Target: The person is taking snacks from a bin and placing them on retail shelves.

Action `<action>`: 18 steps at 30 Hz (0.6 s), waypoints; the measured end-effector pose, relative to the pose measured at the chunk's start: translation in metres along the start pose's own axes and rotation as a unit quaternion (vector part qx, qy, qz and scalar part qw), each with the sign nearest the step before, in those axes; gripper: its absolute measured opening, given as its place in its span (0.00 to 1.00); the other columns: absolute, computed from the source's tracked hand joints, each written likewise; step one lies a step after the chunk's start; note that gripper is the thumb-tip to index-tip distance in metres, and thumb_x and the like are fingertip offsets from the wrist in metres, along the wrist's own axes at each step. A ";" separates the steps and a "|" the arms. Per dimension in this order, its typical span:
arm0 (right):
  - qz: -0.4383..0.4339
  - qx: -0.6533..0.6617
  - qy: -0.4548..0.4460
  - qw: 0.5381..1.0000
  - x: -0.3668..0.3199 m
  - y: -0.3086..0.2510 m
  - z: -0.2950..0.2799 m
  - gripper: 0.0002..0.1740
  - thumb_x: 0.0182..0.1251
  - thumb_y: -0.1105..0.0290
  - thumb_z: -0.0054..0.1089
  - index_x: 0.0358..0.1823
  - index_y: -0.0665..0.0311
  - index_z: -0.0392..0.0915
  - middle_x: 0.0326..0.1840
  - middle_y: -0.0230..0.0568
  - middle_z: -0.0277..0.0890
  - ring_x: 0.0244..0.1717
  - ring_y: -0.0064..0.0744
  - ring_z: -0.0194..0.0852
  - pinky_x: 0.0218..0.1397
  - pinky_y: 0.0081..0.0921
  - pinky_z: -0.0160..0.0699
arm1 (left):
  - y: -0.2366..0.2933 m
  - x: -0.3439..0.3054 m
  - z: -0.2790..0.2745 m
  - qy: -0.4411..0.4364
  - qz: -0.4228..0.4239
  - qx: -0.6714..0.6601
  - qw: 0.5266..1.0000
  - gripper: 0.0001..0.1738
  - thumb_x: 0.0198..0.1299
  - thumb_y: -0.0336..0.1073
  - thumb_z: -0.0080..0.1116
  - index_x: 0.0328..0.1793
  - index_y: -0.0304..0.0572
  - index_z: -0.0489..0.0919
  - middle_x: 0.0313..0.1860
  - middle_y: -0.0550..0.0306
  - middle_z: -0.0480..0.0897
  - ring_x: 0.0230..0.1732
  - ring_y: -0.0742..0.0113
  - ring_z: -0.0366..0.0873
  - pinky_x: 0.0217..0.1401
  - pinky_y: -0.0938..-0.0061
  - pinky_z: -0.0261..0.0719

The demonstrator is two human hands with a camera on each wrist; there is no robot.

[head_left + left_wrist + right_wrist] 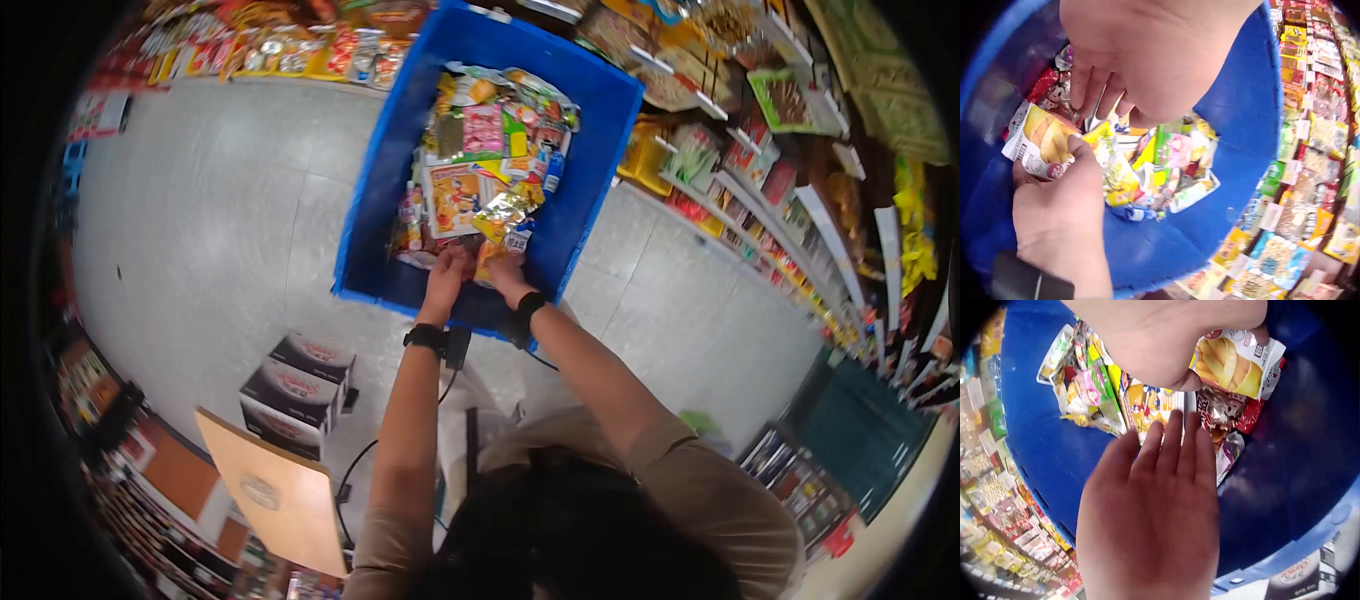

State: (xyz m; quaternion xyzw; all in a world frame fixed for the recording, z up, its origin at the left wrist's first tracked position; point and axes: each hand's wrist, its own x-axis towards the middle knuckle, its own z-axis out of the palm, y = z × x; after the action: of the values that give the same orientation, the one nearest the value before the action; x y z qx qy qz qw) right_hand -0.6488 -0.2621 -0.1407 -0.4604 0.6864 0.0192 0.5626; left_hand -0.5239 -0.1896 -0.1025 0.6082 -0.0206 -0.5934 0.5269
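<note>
Many snack packets lie heaped in a blue bin (362,215) in front of the person. The right hand (507,274) pinches a snack packet (1044,139) printed with yellow strips, thumb on its front, over the bin's near end. Beside it, the left hand (1154,506) reaches in with its fingers extended over the packets, fingertips near a clear and red packet (1224,407). A cartoon-printed orange packet (452,198) lies just beyond the left hand. Farther off in the heap is a pink packet (482,128).
Shelves of bagged snacks (745,195) run along the right side, and a yellow-edged snack display (290,52) is at the back left. Dark printed cartons (297,392) stand on the floor left of the person, near a wooden board (268,490).
</note>
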 end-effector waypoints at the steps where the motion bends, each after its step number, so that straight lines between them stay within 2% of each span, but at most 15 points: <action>1: -0.032 0.005 -0.018 0.999 0.007 -0.004 -0.001 0.26 0.63 0.62 0.58 0.57 0.73 0.68 0.55 0.55 0.75 0.55 0.44 0.76 0.58 0.35 0.74 | -0.006 0.017 0.007 -0.006 -0.034 0.073 0.997 0.15 0.69 0.36 0.52 0.58 0.38 0.73 0.49 0.55 0.82 0.45 0.70 0.79 0.49 0.76 0.77; 2: -0.145 -0.124 -0.057 0.980 0.029 0.019 0.011 0.15 0.68 0.67 0.52 0.51 0.68 0.73 0.49 0.48 0.78 0.52 0.42 0.77 0.56 0.36 0.75 | -0.014 0.027 0.012 0.006 -0.015 0.158 0.987 0.16 0.69 0.37 0.52 0.58 0.37 0.73 0.50 0.53 0.82 0.46 0.68 0.79 0.50 0.74 0.77; 3: -0.139 0.069 -0.010 0.988 0.034 0.040 0.028 0.11 0.70 0.69 0.48 0.47 0.64 0.77 0.44 0.47 0.79 0.49 0.41 0.78 0.53 0.38 0.75 | -0.022 0.036 0.017 0.008 0.005 0.242 0.970 0.16 0.69 0.37 0.53 0.58 0.36 0.72 0.51 0.52 0.81 0.48 0.66 0.79 0.52 0.72 0.76; 4: -0.145 0.046 0.020 0.988 0.032 0.037 0.022 0.12 0.69 0.67 0.50 0.47 0.65 0.77 0.43 0.48 0.79 0.46 0.37 0.79 0.49 0.36 0.77 | -0.032 0.043 0.027 0.005 0.030 0.325 0.945 0.17 0.69 0.37 0.53 0.59 0.34 0.71 0.52 0.50 0.81 0.49 0.64 0.79 0.54 0.70 0.76; 5: -0.093 -0.023 0.022 0.995 0.018 0.015 0.003 0.13 0.68 0.67 0.51 0.49 0.65 0.77 0.44 0.48 0.81 0.45 0.36 0.80 0.47 0.36 0.78 | -0.021 0.039 0.044 0.011 0.006 0.297 0.955 0.20 0.69 0.39 0.52 0.59 0.31 0.70 0.53 0.47 0.81 0.52 0.59 0.79 0.56 0.66 0.75; 6: -0.015 0.100 -0.012 0.995 -0.003 -0.018 -0.022 0.13 0.66 0.66 0.53 0.37 0.70 0.81 0.38 0.54 0.82 0.44 0.47 0.83 0.45 0.42 0.80 | -0.052 0.061 0.018 -0.060 -0.028 0.405 0.912 0.25 0.70 0.46 0.47 0.64 0.36 0.72 0.65 0.44 0.72 0.60 0.56 0.73 0.64 0.69 0.70; 7: 0.013 0.133 0.022 0.991 0.022 0.019 0.015 0.15 0.67 0.66 0.50 0.41 0.71 0.79 0.40 0.57 0.82 0.45 0.49 0.83 0.47 0.41 0.79 | -0.054 0.059 0.021 -0.031 -0.041 0.371 0.927 0.27 0.71 0.50 0.46 0.64 0.35 0.73 0.63 0.44 0.74 0.59 0.56 0.73 0.63 0.69 0.70; 8: 0.037 0.137 -0.031 0.989 0.009 0.001 -0.002 0.18 0.66 0.65 0.50 0.49 0.72 0.75 0.48 0.60 0.77 0.53 0.51 0.75 0.55 0.41 0.73 | -0.056 0.055 0.023 0.001 -0.050 0.335 0.941 0.29 0.71 0.53 0.44 0.63 0.34 0.74 0.62 0.44 0.75 0.58 0.57 0.74 0.63 0.69 0.70; 10: 0.085 0.136 -0.136 0.978 -0.019 -0.040 -0.038 0.30 0.64 0.64 0.50 0.65 0.74 0.65 0.64 0.67 0.67 0.71 0.55 0.60 0.70 0.42 0.61 | -0.048 0.052 0.023 0.066 -0.115 0.294 0.947 0.30 0.70 0.55 0.44 0.59 0.34 0.77 0.55 0.47 0.80 0.55 0.59 0.76 0.60 0.69 0.71; 13: -0.004 0.069 -0.139 0.988 -0.040 -0.049 -0.049 0.37 0.62 0.63 0.52 0.73 0.69 0.57 0.72 0.64 0.57 0.75 0.61 0.48 0.74 0.46 0.53 | -0.016 0.029 0.015 0.080 -0.128 0.306 0.940 0.26 0.67 0.51 0.52 0.53 0.33 0.80 0.50 0.49 0.82 0.53 0.65 0.77 0.55 0.72 0.73; 14: -0.038 0.087 -0.117 0.989 -0.047 -0.049 -0.051 0.36 0.61 0.62 0.54 0.70 0.67 0.60 0.68 0.61 0.62 0.70 0.58 0.56 0.69 0.44 0.60 | -0.007 0.014 0.010 0.095 -0.133 0.303 0.939 0.24 0.67 0.50 0.54 0.51 0.32 0.81 0.48 0.49 0.82 0.52 0.67 0.77 0.53 0.73 0.73; 15: -0.074 0.102 -0.099 0.987 -0.053 -0.046 -0.051 0.34 0.60 0.62 0.56 0.68 0.66 0.62 0.64 0.59 0.67 0.65 0.55 0.65 0.65 0.42 0.66 | 0.008 -0.004 0.014 0.062 -0.061 0.295 0.951 0.18 0.67 0.44 0.57 0.50 0.34 0.79 0.46 0.56 0.81 0.46 0.72 0.76 0.47 0.75 0.74; 16: -0.125 0.073 -0.084 0.986 -0.055 -0.043 -0.053 0.32 0.60 0.62 0.57 0.66 0.63 0.65 0.58 0.55 0.71 0.56 0.51 0.70 0.57 0.39 0.71 | 0.013 -0.022 0.021 0.107 -0.009 0.218 0.970 0.10 0.68 0.39 0.57 0.48 0.40 0.76 0.44 0.61 0.80 0.44 0.75 0.75 0.46 0.77 0.74; 18: -0.222 0.011 -0.042 0.974 -0.060 -0.033 -0.056 0.27 0.60 0.62 0.59 0.62 0.58 0.70 0.47 0.46 0.79 0.37 0.44 0.82 0.42 0.33 0.81 | 0.035 -0.057 0.029 0.110 0.016 0.155 0.982 0.07 0.69 0.37 0.56 0.47 0.45 0.73 0.44 0.64 0.78 0.45 0.75 0.75 0.47 0.76 0.75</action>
State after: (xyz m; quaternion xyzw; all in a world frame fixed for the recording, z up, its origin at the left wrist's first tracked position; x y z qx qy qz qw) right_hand -0.6729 -0.2749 -0.0566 -0.5943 0.5424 -0.0943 0.5863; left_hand -0.5417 -0.1858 -0.0321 0.7439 -0.0638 -0.5040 0.4343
